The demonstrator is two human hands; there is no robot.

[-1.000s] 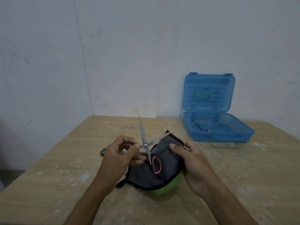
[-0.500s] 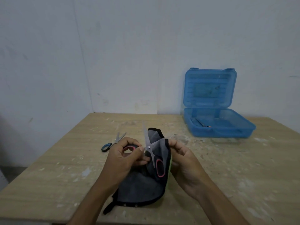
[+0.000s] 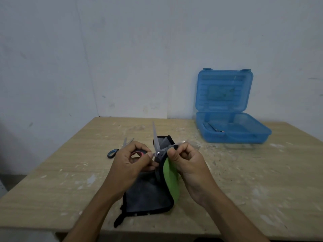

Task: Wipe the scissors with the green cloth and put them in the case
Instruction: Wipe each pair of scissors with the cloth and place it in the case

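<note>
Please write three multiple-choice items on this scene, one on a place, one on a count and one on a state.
1. Where does the blue case stand?
A. at the table's far right, by the wall
B. on the floor
C. at the near left corner

2. How many pairs of scissors are in view outside the case?
A. one
B. two
C. four

3. How is the case's lid?
A. shut
B. taken off and laid flat
C. open and upright

Key: 1 A, the case sits on the table at its far right edge, before the wall. 2 B, the left hand holds the pink-handled scissors while the right hand pinches the cloth on a blade, and the blue-handled scissors lie on the table. 3 C, the lid stands up behind the tray.
</note>
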